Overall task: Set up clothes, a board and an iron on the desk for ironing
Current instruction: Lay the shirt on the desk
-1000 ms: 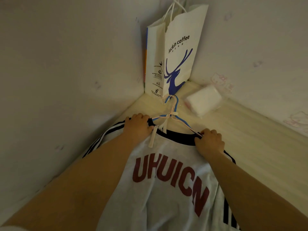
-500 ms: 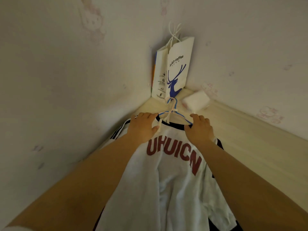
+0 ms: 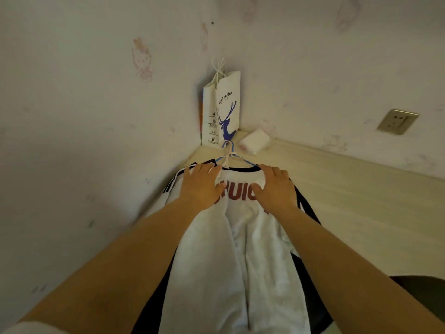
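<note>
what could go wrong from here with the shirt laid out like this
The hangers are still inside the collar of the white shirt, so smoothing over them may leave ridges or snag the fabric. The shirt's lower part hangs off the desk edge, and once the left hand and right hand lift, it might slide off.

Room corner: 2 walls (image 3: 96, 116) met above the desk's far end, papered pale with faint pink cartoon figures and scuffed with small dark marks. Socket (image 3: 397, 121), metallic, was set in the right wall. Desk (image 3: 361, 201) of light wood grain ran along both walls. Paper bag (image 3: 225, 112), white with a blue deer, stood upright in the corner; a tissue pack (image 3: 255, 141) lay just beside it. Light was dim and warm.
</note>
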